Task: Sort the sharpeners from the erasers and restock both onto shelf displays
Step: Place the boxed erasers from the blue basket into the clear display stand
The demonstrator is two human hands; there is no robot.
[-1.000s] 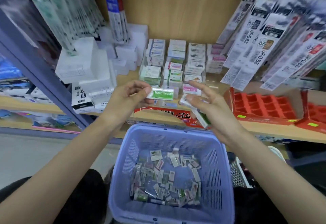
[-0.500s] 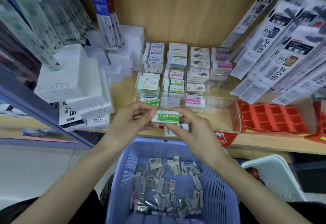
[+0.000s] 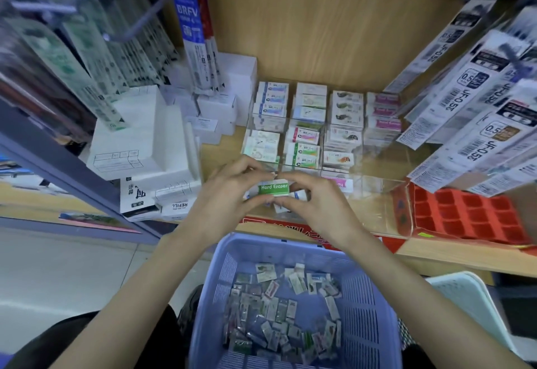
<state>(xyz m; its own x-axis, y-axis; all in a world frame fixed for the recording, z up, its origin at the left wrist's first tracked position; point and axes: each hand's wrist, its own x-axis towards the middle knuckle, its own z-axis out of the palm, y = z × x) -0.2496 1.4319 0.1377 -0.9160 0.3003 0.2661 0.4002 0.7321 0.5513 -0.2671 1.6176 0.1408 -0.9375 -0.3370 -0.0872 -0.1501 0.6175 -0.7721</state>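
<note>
Both hands are up at the shelf front, over the far rim of the lavender basket (image 3: pixel 369 304). The left hand (image 3: pixel 226 197) pinches the left end of a green-labelled "Hard Eraser" (image 3: pixel 273 188) between thumb and fingertips, label facing the camera and roughly level. The right hand (image 3: pixel 322 211) has its fingers curled at the eraser's right end and grips at least two more small wrapped erasers (image 3: pixel 299 195) underneath; the exact count is hidden by the fingers. The held eraser sits just in front of the clear display case (image 3: pixel 374 185), at its front row, left-centre, and I cannot tell if it touches the case. The case's rear rows hold stacked boxed erasers (image 3: pixel 305 124). The basket floor is covered with a loose pile of small wrapped pieces (image 3: pixel 279 313), too blurred to tell erasers from sharpeners. A red compartment tray (image 3: pixel 465 214) is to the right on the wooden shelf (image 3: pixel 436 255). White boxes (image 3: pixel 136 142) are stacked to the left, and hanging refill packs (image 3: pixel 479 101) are at upper right. A white basket (image 3: pixel 465 299) is beside the lavender one.
</note>
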